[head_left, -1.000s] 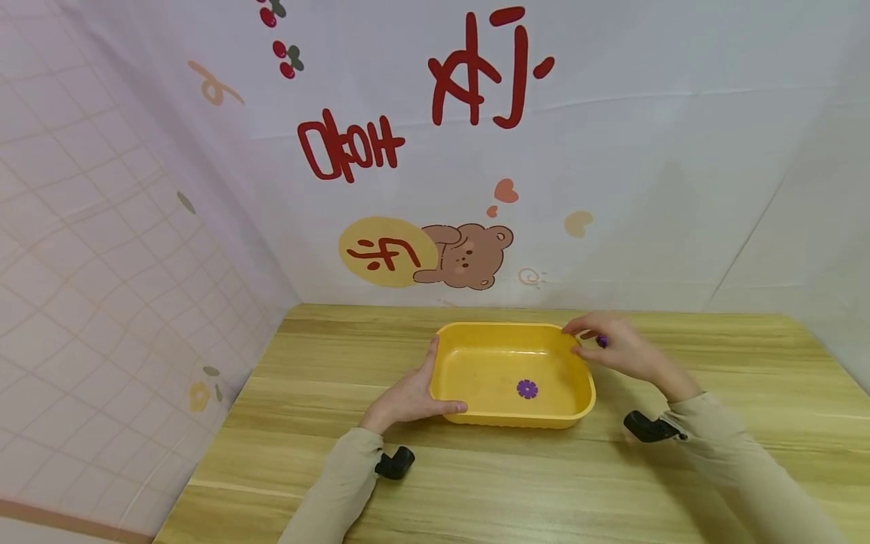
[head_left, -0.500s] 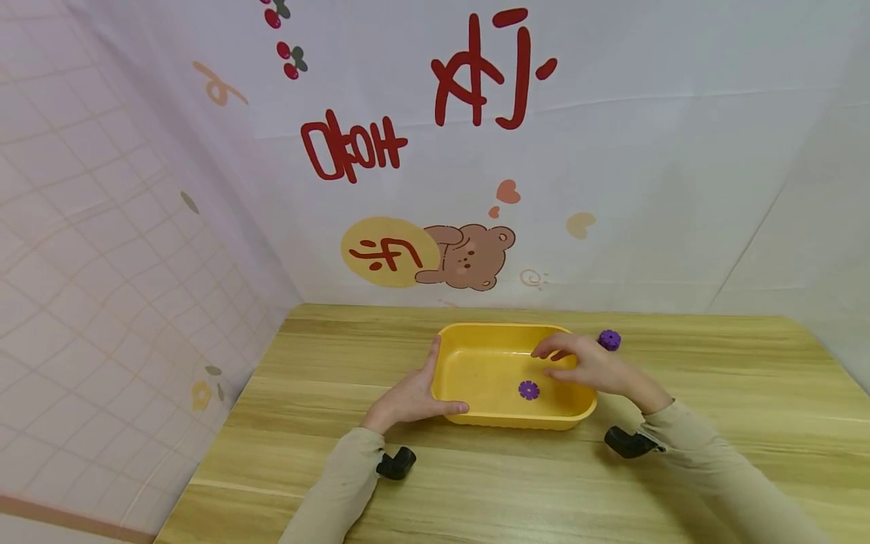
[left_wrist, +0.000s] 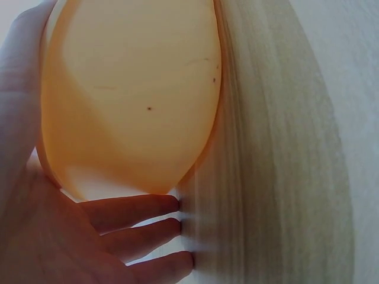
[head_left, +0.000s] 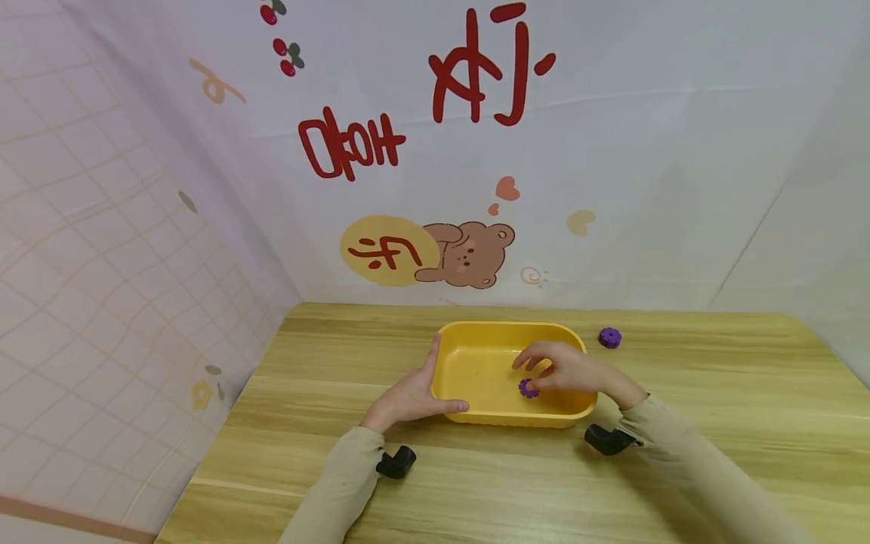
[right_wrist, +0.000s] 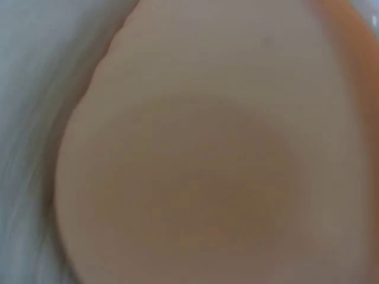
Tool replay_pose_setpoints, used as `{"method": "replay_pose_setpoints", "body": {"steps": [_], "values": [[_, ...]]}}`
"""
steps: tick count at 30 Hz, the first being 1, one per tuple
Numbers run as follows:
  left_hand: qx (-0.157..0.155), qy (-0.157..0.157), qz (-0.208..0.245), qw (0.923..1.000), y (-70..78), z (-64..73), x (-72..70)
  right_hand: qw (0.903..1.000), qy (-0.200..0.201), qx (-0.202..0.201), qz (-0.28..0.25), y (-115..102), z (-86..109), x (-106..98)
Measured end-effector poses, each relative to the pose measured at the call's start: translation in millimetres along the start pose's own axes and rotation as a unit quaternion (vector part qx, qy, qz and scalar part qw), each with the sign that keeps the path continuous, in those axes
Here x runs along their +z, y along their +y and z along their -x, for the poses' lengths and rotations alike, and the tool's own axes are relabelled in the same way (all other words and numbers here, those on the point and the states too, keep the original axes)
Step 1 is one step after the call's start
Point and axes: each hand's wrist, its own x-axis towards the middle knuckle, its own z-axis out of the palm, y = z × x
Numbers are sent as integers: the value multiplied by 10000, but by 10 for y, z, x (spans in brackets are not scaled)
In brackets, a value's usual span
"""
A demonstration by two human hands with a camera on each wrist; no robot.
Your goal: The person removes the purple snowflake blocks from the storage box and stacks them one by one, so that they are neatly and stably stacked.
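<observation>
A yellow plastic basin [head_left: 476,416] stands on the wooden table. My left hand [head_left: 408,394] holds its left end, the thumb along the near rim and the fingers against the outside wall. Fingers [left_wrist: 142,234] of that hand show below the basin wall [left_wrist: 142,89] in the left wrist view. Inside the basin, my right hand [head_left: 567,370] reaches low with bent, spread fingers. Its thumb is over a purple snowflake disc [head_left: 525,390] on the basin floor and partly covers it. The right wrist view shows only blurred basin wall [right_wrist: 195,177].
A thick purple notched piece [head_left: 609,338], apparently stacked snowflake discs, lies right of the basin. The wooden table [head_left: 489,483] meets a printed cloth wall [head_left: 652,181] at the back. A gridded cloth [head_left: 88,264] hangs on the left.
My right hand has left the purple stack, moved left over the basin and come down to the single disc. The stack is now uncovered. My left hand has kept its place.
</observation>
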Motion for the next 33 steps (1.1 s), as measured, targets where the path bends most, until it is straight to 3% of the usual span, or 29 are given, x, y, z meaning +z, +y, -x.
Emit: {"method": "replay_pose_setpoints", "body": {"steps": [9, 18, 24, 33], "values": [[-27, 0, 3, 10000, 2, -1, 16, 9984, -312, 444, -156, 8, -41, 62], [-57, 5, -33, 10000, 5, -4, 27, 9974, -412, 34, -586, -1, -56, 196], [-61, -8, -33, 10000, 1, -5, 21, 9985, -442, -220, -250, 21, -98, 291], [-104, 12, 17, 9999, 1, -4, 4, 9987, -458, -72, -228, 6, -145, 322]]}}
